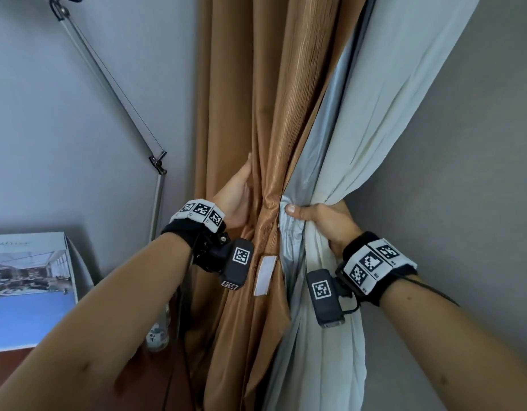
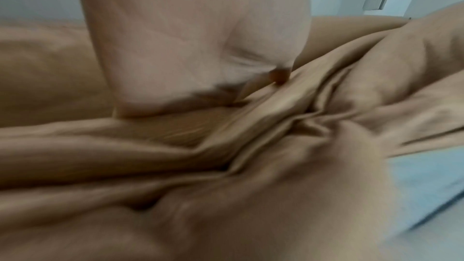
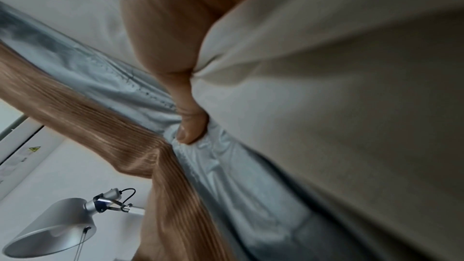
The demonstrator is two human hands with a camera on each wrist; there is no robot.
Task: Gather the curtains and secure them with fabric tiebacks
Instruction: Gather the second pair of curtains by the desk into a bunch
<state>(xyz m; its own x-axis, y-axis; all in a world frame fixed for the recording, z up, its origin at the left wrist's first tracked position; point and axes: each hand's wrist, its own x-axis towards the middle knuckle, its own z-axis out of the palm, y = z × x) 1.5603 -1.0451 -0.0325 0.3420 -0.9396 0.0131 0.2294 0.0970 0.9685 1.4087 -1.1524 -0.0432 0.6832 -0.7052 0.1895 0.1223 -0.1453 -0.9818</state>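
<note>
A tan-brown curtain (image 1: 256, 99) hangs gathered in the middle of the head view, with a pale grey-white lining curtain (image 1: 375, 114) bunched against its right side. My left hand (image 1: 237, 200) wraps round the brown folds from the left; its fingers go behind the cloth and are hidden. My right hand (image 1: 318, 218) grips the pale curtain from the right, thumb (image 3: 191, 126) pressed on the silvery hem. A white fabric strip (image 1: 265, 275), perhaps the tieback's fastening end, hangs below my hands against the brown cloth. In the left wrist view, blurred brown folds (image 2: 251, 126) fill the picture.
A metal desk lamp arm (image 1: 108, 84) slants across the wall at left, and its shade (image 3: 50, 229) shows in the right wrist view. A printed board (image 1: 31, 289) leans on a dark red-brown desk (image 1: 7, 366). A small bottle (image 1: 157, 336) stands beside the curtain. Grey wall is at right.
</note>
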